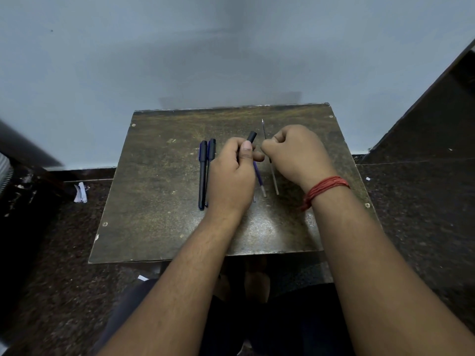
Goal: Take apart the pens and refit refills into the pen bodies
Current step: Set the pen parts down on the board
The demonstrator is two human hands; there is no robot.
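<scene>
Two capped dark pens point(203, 173) lie side by side on the left part of the small worn table point(159, 201). My left hand point(232, 176) grips a black pen body point(251, 137), whose top sticks out above my thumb. My right hand point(295, 152) is curled and pinches a thin refill point(264, 131) whose tip points away from me. A blue refill point(259, 176) and a clear one point(275, 181) lie on the table between my hands, partly hidden by them.
The table stands against a pale blue wall. Dark speckled floor surrounds it, with scraps of white paper point(81, 192) at the left. A dark slanted surface point(437, 111) rises at the right. A red thread band point(323, 188) circles my right wrist.
</scene>
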